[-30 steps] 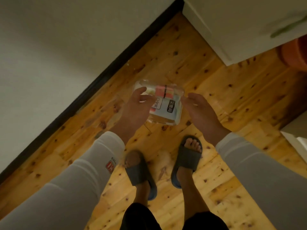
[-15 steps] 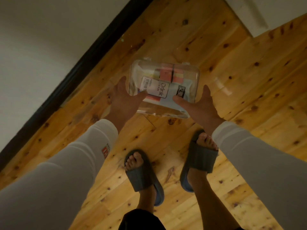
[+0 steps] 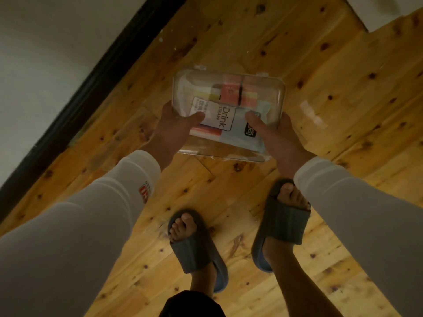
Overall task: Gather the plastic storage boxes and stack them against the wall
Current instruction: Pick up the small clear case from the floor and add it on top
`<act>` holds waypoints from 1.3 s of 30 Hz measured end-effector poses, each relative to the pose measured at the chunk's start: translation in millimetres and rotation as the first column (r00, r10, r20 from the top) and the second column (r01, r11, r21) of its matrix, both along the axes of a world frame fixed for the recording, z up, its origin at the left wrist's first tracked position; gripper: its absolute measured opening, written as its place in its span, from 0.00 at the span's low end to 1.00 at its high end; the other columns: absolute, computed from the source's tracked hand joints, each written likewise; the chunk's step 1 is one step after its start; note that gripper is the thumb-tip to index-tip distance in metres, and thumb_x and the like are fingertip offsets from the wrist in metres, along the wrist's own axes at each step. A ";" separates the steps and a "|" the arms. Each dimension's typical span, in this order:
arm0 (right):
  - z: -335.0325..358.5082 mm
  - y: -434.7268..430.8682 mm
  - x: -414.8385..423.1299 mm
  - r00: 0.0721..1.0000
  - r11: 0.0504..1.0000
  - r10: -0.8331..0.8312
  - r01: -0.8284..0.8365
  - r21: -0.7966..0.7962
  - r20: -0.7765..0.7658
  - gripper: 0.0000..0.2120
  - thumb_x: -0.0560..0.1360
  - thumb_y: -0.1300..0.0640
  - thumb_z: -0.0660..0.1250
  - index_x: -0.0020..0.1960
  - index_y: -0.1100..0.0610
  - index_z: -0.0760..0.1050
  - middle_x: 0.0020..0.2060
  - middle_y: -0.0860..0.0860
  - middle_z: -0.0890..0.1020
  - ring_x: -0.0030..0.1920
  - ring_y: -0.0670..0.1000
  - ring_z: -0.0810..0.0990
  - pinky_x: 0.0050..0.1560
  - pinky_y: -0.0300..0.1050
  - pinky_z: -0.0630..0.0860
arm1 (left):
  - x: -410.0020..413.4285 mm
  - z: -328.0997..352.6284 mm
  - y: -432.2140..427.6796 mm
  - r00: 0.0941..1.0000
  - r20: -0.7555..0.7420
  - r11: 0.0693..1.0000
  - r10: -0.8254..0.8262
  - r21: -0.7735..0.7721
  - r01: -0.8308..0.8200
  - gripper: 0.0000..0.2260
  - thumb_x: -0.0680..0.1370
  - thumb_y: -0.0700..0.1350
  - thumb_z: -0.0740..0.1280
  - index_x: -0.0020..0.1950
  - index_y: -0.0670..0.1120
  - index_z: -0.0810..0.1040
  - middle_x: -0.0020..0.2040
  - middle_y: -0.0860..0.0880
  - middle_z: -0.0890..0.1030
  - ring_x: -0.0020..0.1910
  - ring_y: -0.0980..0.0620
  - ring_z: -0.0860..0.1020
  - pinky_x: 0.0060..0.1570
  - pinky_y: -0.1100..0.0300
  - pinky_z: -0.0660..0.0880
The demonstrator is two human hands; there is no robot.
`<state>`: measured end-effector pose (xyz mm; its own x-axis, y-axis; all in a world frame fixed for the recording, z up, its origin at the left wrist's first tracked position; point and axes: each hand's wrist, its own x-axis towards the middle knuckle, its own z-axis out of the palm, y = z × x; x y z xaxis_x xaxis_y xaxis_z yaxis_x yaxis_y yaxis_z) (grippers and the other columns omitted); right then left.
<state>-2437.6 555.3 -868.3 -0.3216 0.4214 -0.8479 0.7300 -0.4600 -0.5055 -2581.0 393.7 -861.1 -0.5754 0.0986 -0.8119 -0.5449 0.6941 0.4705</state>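
A clear plastic storage box (image 3: 263, 94) with a lid hangs above the wooden floor, held level between both hands. Inside it lie a "Drink Straw" packet and orange and yellow packs. My left hand (image 3: 174, 131) grips its near left corner, thumb lying across the lid. My right hand (image 3: 277, 138) grips the near right corner, thumb also on the lid. The fingers under the box are hidden.
A white wall (image 3: 45, 53) with a black skirting board (image 3: 96, 83) runs diagonally at the left. A white cabinet base (image 3: 384, 10) shows at the top right. My feet in grey slippers (image 3: 196, 245) stand on the knotty wood floor (image 3: 343, 110).
Both hands have taken firm hold of the box and turned it level and square to me. The view has tipped down and closer to the floor by the wall.
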 end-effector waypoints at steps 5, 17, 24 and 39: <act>0.2 -2.1 -0.6 0.999 0.999 -0.046 0.046 0.011 -0.020 0.34 0.66 0.41 0.75 0.67 0.51 0.67 0.57 0.46 0.79 0.54 0.46 0.79 0.48 0.38 0.77 | 1.5 1.6 -1.0 1.000 0.000 1.000 0.018 0.013 -0.018 0.33 0.72 0.53 0.75 0.73 0.51 0.66 0.54 0.58 0.76 0.52 0.56 0.75 0.46 0.64 0.70; 15.0 3.1 1.7 1.000 0.999 -0.026 0.027 0.032 -0.017 0.20 0.74 0.45 0.70 0.63 0.52 0.74 0.54 0.49 0.82 0.51 0.48 0.81 0.49 0.42 0.79 | 3.9 14.7 -4.1 0.996 0.021 0.995 0.083 0.050 -0.084 0.29 0.73 0.50 0.74 0.71 0.48 0.70 0.58 0.53 0.79 0.46 0.61 0.77 0.37 0.68 0.71; 43.5 5.9 2.6 0.997 0.998 -0.032 0.036 0.058 -0.065 0.15 0.74 0.46 0.70 0.58 0.48 0.75 0.46 0.41 0.80 0.44 0.40 0.80 0.37 0.33 0.77 | 8.7 47.1 -3.3 0.996 0.016 0.994 0.092 0.059 -0.093 0.28 0.74 0.49 0.74 0.72 0.47 0.69 0.62 0.51 0.79 0.57 0.50 0.78 0.43 0.64 0.73; 180.6 12.0 -2.5 0.989 0.995 -0.011 0.026 0.093 -0.150 0.05 0.74 0.47 0.70 0.46 0.40 0.73 0.44 0.37 0.79 0.43 0.38 0.77 0.44 0.37 0.73 | 8.6 184.1 -3.3 0.983 0.061 0.978 0.173 0.112 -0.179 0.12 0.76 0.54 0.69 0.59 0.57 0.77 0.54 0.52 0.84 0.51 0.49 0.83 0.54 0.48 0.78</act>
